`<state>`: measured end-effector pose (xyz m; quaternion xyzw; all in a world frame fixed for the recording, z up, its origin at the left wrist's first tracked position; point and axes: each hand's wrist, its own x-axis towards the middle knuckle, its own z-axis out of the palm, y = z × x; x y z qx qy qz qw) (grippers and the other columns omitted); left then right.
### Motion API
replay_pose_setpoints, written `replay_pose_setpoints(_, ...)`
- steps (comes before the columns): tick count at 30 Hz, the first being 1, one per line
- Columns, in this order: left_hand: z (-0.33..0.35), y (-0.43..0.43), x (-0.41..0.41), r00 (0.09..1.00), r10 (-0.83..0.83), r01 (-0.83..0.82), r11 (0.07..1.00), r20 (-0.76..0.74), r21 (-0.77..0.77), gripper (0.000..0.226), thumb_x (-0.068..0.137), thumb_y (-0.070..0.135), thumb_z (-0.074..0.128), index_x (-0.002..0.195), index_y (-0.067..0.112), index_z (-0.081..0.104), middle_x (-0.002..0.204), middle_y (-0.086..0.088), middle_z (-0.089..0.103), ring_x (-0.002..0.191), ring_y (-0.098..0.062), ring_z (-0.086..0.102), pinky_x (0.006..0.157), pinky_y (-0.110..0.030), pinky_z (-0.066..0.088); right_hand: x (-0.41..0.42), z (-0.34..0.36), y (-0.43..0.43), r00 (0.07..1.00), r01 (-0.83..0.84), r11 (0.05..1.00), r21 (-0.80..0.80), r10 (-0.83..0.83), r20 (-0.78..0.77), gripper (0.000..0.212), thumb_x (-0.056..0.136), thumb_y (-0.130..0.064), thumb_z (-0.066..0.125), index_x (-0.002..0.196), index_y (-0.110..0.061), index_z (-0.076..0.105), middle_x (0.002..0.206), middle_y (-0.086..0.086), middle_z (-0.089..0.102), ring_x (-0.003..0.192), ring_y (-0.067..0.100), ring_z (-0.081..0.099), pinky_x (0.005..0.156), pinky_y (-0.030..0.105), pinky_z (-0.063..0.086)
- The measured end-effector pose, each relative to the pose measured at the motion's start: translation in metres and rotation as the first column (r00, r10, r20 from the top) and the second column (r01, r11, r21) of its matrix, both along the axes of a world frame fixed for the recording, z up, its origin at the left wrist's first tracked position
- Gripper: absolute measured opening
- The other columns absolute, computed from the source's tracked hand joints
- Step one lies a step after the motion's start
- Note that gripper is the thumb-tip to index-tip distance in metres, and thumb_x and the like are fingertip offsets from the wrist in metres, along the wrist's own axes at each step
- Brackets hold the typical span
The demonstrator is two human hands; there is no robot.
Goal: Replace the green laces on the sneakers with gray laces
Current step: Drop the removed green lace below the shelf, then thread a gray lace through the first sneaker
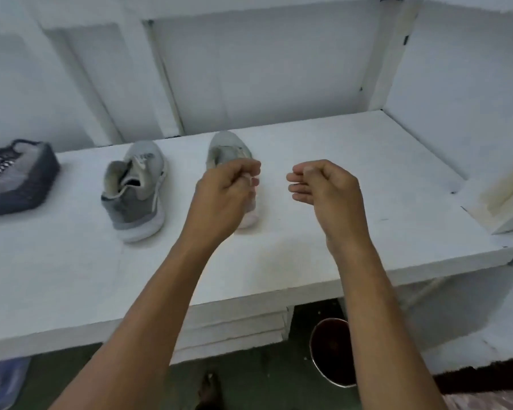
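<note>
Two gray sneakers stand on the white counter, one at centre left, one at the centre. The left hand hovers over the centre sneaker with its grip pinched together; what it holds cannot be told. The right hand, beside it, has its grip curled in on nothing visible.

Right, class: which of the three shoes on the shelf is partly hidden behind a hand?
The pale grey sneaker, rightmost, behind the left hand. The darker grey sneaker and the black mesh shoe stand fully in view.
</note>
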<state>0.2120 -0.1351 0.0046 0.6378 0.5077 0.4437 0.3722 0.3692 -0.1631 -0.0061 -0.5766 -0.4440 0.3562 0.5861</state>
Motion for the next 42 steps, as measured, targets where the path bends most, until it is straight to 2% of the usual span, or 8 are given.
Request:
replay_pose_setpoints(9, 0.030, 0.039, -0.175, 0.952, 0.288, -0.291, 0.956, 0.105, 0.019, 0.037, 0.097, -0.002, 0.045, 0.090, 0.023, 0.071, 0.098, 0.002, 0.074, 0.095, -0.015, 0.071, 0.082, -0.034, 0.057, -0.165, 0.034, 0.076, 0.948, -0.316, 0.947, 0.052, 0.315, 0.037, 0.023, 0.095, -0.018, 0.053, 0.079, -0.026, 0.068, 0.079, -0.008, 0.074, 0.079, 0.012, 0.070, 0.087, 0.042, 0.057)
replay_pose_setpoints(14, 0.030, 0.065, -0.284, 0.932, 0.358, -0.358, 0.934, 0.054, -0.014, 0.028, 0.100, 0.000, 0.045, 0.100, 0.015, 0.069, 0.104, -0.002, 0.069, 0.098, -0.017, 0.066, 0.082, -0.032, 0.057, -0.270, 0.043, 0.112, 0.896, -0.436, 0.900, -0.005, 0.434, 0.092, 0.017, 0.095, -0.023, 0.053, 0.088, -0.025, 0.068, 0.090, -0.006, 0.074, 0.085, 0.011, 0.070, 0.091, 0.043, 0.056)
replay_pose_setpoints(18, 0.018, 0.090, -0.356, 0.912, 0.407, -0.409, 0.911, -0.050, -0.042, 0.024, 0.098, 0.004, 0.050, 0.099, 0.014, 0.071, 0.097, -0.003, 0.069, 0.092, -0.023, 0.066, 0.084, -0.042, 0.057, -0.332, 0.036, 0.135, 0.856, -0.486, 0.872, -0.059, 0.489, 0.167, 0.014, 0.089, -0.028, 0.054, 0.083, -0.026, 0.067, 0.087, -0.005, 0.073, 0.088, 0.018, 0.069, 0.089, 0.048, 0.055)
replay_pose_setpoints(21, 0.009, 0.116, -0.410, 0.842, 0.438, -0.458, 0.889, -0.314, 0.012, 0.026, 0.094, 0.008, 0.055, 0.112, 0.018, 0.071, 0.111, 0.000, 0.071, 0.099, -0.022, 0.067, 0.087, -0.035, 0.055, -0.370, 0.024, 0.155, 0.846, -0.494, 0.864, -0.098, 0.504, 0.177, 0.015, 0.087, -0.030, 0.054, 0.080, -0.028, 0.066, 0.087, -0.006, 0.073, 0.086, 0.015, 0.069, 0.089, 0.051, 0.055)
replay_pose_setpoints(26, 0.004, 0.162, -0.466, 0.623, 0.231, -0.374, 0.927, -0.747, -0.025, 0.039, 0.089, 0.010, 0.063, 0.127, 0.019, 0.065, 0.119, -0.008, 0.063, 0.084, -0.019, 0.056, 0.057, -0.022, 0.040, -0.402, 0.006, 0.175, 0.845, -0.468, 0.870, -0.158, 0.493, 0.210, 0.017, 0.094, -0.022, 0.054, 0.085, -0.025, 0.068, 0.088, -0.007, 0.073, 0.081, 0.008, 0.070, 0.090, 0.048, 0.055)
replay_pose_setpoints(35, -0.007, 0.211, -0.498, 0.395, -0.089, -0.150, 0.976, -0.914, -0.160, 0.019, 0.083, 0.015, 0.068, 0.096, 0.026, 0.075, 0.102, 0.001, 0.070, 0.088, -0.019, 0.061, 0.072, -0.030, 0.051, -0.434, 0.002, 0.189, 0.830, -0.426, 0.886, -0.185, 0.464, 0.309, 0.017, 0.093, -0.023, 0.054, 0.087, -0.018, 0.069, 0.085, -0.005, 0.074, 0.079, 0.009, 0.070, 0.088, 0.048, 0.056)
replay_pose_setpoints(38, -0.007, 0.216, -0.500, 0.469, 0.042, -0.165, 0.985, -0.882, -0.042, 0.013, 0.085, 0.015, 0.062, 0.086, 0.023, 0.072, 0.089, 0.001, 0.071, 0.082, -0.022, 0.062, 0.071, -0.032, 0.053, -0.441, 0.005, 0.189, 0.822, -0.428, 0.893, -0.139, 0.449, 0.352, 0.017, 0.095, -0.025, 0.054, 0.089, -0.019, 0.069, 0.088, -0.005, 0.073, 0.086, 0.014, 0.068, 0.087, 0.043, 0.056)
replay_pose_setpoints(42, 0.014, 0.208, -0.493, 0.640, 0.245, -0.173, 0.969, -0.728, 0.174, 0.009, 0.089, 0.023, 0.063, 0.082, 0.025, 0.067, 0.069, 0.009, 0.058, 0.076, -0.023, 0.057, 0.064, -0.031, 0.042, -0.451, 0.017, 0.186, 0.782, -0.475, 0.880, 0.007, 0.419, 0.461, 0.019, 0.100, -0.023, 0.052, 0.101, -0.021, 0.071, 0.104, -0.010, 0.072, 0.093, 0.003, 0.064, 0.080, 0.012, 0.049)
